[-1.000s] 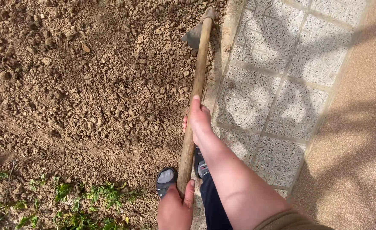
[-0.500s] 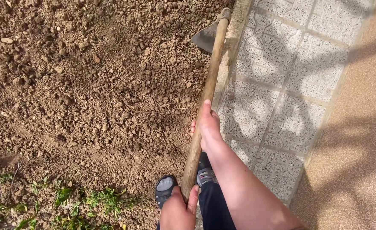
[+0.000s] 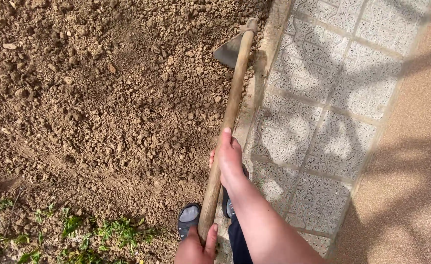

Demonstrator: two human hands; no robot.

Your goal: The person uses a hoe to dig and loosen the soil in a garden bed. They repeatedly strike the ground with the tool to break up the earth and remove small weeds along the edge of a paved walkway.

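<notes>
Gripping the hoe (image 3: 225, 127) two-handed, head view: right hand (image 3: 229, 157) closed around mid-shaft, left hand (image 3: 194, 248) closed around the butt end at the frame's bottom edge, a spacing judged to give leverage and control. Long axis runs from lower left to upper right, away from the person; blade (image 3: 229, 49) points left into the loose soil (image 3: 103, 98), beside the paved edging (image 3: 269, 63). Shoes (image 3: 190, 216) stand near the weeds (image 3: 103, 230).

r hand (image 3: 227, 159) fwd, arm stretched out, fingers wrapped shut, thumb laid straight along top. l hand (image 3: 194, 247) low at frame bottom, fist closed, thumb up.
</notes>
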